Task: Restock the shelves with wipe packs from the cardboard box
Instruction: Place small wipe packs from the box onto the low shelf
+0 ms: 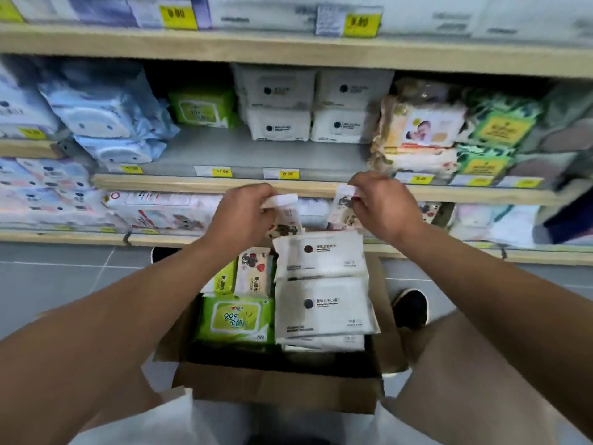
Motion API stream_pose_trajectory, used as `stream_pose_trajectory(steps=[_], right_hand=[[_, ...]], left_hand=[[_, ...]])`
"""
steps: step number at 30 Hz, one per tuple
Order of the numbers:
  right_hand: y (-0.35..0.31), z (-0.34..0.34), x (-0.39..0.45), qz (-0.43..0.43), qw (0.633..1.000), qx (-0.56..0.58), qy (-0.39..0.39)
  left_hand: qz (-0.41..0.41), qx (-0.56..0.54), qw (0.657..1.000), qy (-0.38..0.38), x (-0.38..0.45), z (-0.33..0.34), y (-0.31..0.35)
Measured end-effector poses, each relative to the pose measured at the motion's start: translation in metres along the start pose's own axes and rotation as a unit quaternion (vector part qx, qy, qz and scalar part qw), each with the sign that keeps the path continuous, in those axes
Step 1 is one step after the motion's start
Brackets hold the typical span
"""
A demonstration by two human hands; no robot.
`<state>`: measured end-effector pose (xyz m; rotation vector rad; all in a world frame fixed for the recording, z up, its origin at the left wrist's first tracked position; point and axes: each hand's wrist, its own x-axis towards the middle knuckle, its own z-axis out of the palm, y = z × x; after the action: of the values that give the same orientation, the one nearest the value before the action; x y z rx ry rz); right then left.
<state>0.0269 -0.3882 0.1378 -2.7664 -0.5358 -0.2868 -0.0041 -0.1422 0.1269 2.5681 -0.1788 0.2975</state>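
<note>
Above the far edge of the open brown cardboard box (276, 385), each hand, left (244, 213) and right (383, 203), grips a small white cartoon-printed wipe pack (285, 216) (343, 210).

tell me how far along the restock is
Done: the shelf already carries white packs and a green pack, though much of its front is bare. In hand: the left hand and right hand each hold a small cartoon pack above the box. Left: the box holds more white, green and cartoon packs, so plenty remains.
</note>
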Motion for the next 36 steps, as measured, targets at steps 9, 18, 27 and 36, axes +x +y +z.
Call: stream_pose_trajectory(steps=[9, 18, 27, 36], right_hand=[[0.116, -0.034, -0.038, 0.077, 0.995, -0.045, 0.037], [0.221, 0.003, -0.066, 0.147, 0.987, -0.052, 0.04], [0.297, 0.089, -0.06, 0.142, 0.985, -0.063, 0.073], [0.336, 0.157, -0.03, 0.129, 0.982, -0.123, 0.066]], left_hand=[[0.094, -0.012, 0.993, -0.064, 0.053, 0.084, 0.102], [0.118, -0.037, 0.982, -0.145, 0.076, 0.18, 0.135], [0.079, -0.027, 0.982, -0.168, 0.111, 0.27, 0.13], [0.086, -0.042, 0.976, -0.194, 0.135, 0.331, 0.11]])
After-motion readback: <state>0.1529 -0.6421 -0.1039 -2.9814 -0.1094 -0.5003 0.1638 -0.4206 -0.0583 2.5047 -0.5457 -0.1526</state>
